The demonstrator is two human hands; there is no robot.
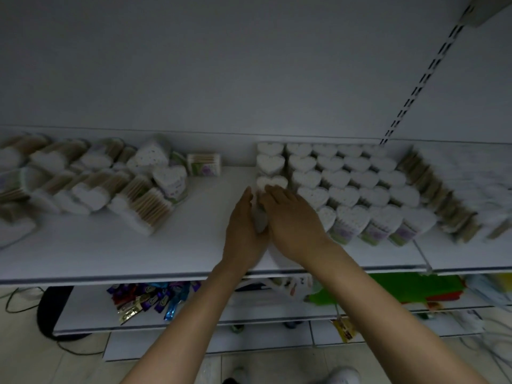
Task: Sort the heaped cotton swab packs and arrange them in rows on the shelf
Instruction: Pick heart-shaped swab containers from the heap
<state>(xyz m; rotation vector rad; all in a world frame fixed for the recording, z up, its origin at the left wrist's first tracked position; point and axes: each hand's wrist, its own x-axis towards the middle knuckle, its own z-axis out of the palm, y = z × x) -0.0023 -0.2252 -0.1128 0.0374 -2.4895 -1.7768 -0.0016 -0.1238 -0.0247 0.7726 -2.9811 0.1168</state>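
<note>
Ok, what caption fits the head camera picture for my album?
The left hand and right hand hold a swab pack beside neat rows on the shelf; a heap lies left.

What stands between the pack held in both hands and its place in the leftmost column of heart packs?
Nothing visible. The pack, held between the left hand and right hand, is directly before the column's front heart pack.
</note>
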